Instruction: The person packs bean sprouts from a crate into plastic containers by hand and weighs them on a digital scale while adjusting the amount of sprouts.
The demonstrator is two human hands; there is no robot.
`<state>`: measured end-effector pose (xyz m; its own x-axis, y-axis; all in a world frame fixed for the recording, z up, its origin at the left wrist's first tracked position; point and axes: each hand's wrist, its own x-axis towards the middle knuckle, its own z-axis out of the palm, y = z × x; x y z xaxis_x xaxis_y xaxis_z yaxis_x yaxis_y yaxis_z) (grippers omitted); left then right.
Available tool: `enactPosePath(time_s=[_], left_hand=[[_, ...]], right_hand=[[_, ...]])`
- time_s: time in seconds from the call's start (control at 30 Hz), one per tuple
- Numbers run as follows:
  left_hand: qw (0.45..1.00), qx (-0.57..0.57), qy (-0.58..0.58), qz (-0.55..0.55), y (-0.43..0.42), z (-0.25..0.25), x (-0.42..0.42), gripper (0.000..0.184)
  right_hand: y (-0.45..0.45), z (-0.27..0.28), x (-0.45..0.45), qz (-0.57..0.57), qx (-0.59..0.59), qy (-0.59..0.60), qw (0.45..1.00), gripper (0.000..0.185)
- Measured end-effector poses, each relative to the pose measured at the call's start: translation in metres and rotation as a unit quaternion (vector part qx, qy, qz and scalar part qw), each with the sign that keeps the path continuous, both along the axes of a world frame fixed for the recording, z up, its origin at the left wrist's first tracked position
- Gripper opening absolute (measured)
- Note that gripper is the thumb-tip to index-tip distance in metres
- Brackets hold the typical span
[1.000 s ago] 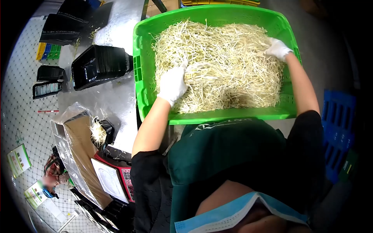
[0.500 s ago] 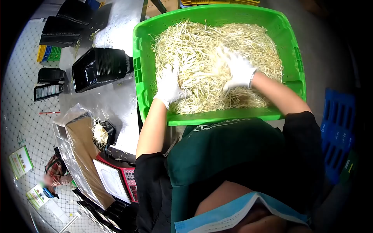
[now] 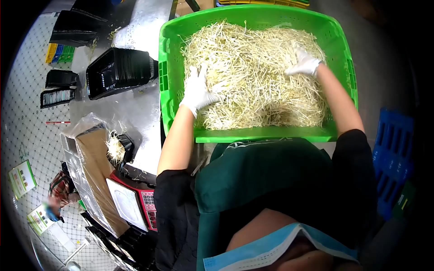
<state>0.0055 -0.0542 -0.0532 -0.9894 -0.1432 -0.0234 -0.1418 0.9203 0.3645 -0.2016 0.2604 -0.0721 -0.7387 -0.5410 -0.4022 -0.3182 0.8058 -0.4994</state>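
A large green crate (image 3: 266, 136) is filled with pale bean sprouts (image 3: 253, 77). At the left side of the heap lies my white-gloved left hand (image 3: 198, 92), open, with its fingers pointing away from me and its thumb stretched to the right over the sprouts. My right hand (image 3: 305, 62), also gloved in white, rests on the right part of the heap. Its thumb and fingers are apart, and the fingertips are partly sunk among the sprouts. Neither hand grips a clump that I can see.
Left of the crate, a metal table (image 3: 140, 106) bears nested black trays (image 3: 120, 72). Nearer me are a black tray holding sprouts (image 3: 115, 149), an open cardboard box (image 3: 97, 167) and a red scale (image 3: 147, 203). Blue plastic pallets (image 3: 393, 153) stand at the right; another person (image 3: 61, 189) is far left.
My right hand has moved right across the heap, from its middle to its right part. The sprouts there look more evenly spread. My left hand stays about where it was.
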Motion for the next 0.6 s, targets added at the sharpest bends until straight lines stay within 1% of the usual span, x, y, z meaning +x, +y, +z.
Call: enactPosePath(time_s=[0.03, 0.07, 0.1, 0.13, 0.17, 0.2, 0.23, 0.27, 0.3, 0.33, 0.37, 0.4, 0.43, 0.47, 0.5, 0.53, 0.57, 0.6], left_hand=[[1.000, -0.012, 0.000, -0.003, 0.002, -0.005, -0.001, 0.089], [1.000, -0.024, -0.002, -0.006, 0.005, -0.008, 0.000, 0.097], [0.999, 0.006, -0.035, 0.020, 0.010, -0.002, -0.003, 0.085], [0.999, 0.005, -0.036, 0.023, 0.012, 0.003, -0.004, 0.085], [0.997, 0.007, -0.073, 0.024, 0.013, 0.008, -0.005, 0.078], [0.994, 0.008, -0.110, 0.024, 0.013, 0.011, -0.005, 0.070], [0.998, -0.006, -0.051, 0.021, 0.013, 0.005, 0.000, 0.061], [0.999, -0.007, -0.047, 0.024, 0.015, 0.019, 0.005, 0.061], [0.998, -0.023, -0.060, -0.008, 0.017, 0.033, 0.014, 0.060], [0.996, -0.039, -0.076, -0.041, 0.019, 0.044, 0.023, 0.058], [0.992, -0.052, -0.019, -0.109, 0.021, 0.049, 0.030, 0.056], [0.978, -0.074, 0.017, -0.195, 0.023, 0.052, 0.036, 0.054], [0.970, -0.085, -0.015, -0.229, 0.032, 0.052, 0.036, 0.053], [0.959, -0.100, -0.043, -0.261, 0.041, 0.050, 0.031, 0.053], [0.953, -0.105, -0.021, -0.282, 0.045, 0.038, 0.028, 0.046], [0.946, -0.109, -0.002, -0.304, 0.048, 0.024, 0.030, 0.040], [0.937, -0.141, -0.036, -0.316, 0.049, 0.025, 0.030, 0.040], [0.938, -0.142, -0.036, -0.314, 0.050, 0.027, 0.030, 0.040]], right_hand=[[-0.010, 0.005, 0.014, 0.014, 0.101, 0.037, 0.994, 0.123], [-0.025, 0.012, 0.031, 0.027, 0.202, 0.072, 0.976, 0.118], [-0.034, 0.020, 0.037, 0.006, 0.221, 0.080, 0.972, 0.112], [-0.032, 0.020, 0.026, 0.009, 0.219, 0.080, 0.972, 0.112], [-0.028, 0.018, 0.007, -0.024, 0.191, -0.014, 0.981, 0.109], [-0.021, 0.016, -0.009, -0.037, 0.157, -0.039, 0.986, 0.101], [-0.012, 0.022, -0.017, -0.048, 0.111, -0.040, 0.992, 0.093], [-0.005, 0.033, -0.021, -0.059, 0.061, -0.041, 0.996, 0.084], [0.001, 0.043, -0.023, -0.068, -0.004, -0.056, 0.996, 0.077], [0.004, 0.042, -0.028, -0.071, -0.043, -0.080, 0.993, 0.079], [0.001, 0.052, -0.020, -0.041, -0.212, -0.210, 0.954, 0.079], [-0.013, 0.053, -0.011, -0.041, -0.211, -0.216, 0.952, 0.079], [-0.027, 0.053, -0.003, -0.016, -0.223, -0.263, 0.939, 0.082], [-0.044, 0.055, -0.003, 0.001, -0.232, -0.281, 0.931, 0.084], [-0.061, 0.058, -0.003, 0.017, -0.240, -0.299, 0.923, 0.085], [-0.077, 0.058, -0.004, 0.040, -0.179, -0.300, 0.936, 0.089], [-0.087, 0.041, -0.010, 0.032, -0.165, -0.225, 0.960, 0.092], [-0.096, 0.023, -0.016, 0.019, -0.145, -0.148, 0.978, 0.095]])
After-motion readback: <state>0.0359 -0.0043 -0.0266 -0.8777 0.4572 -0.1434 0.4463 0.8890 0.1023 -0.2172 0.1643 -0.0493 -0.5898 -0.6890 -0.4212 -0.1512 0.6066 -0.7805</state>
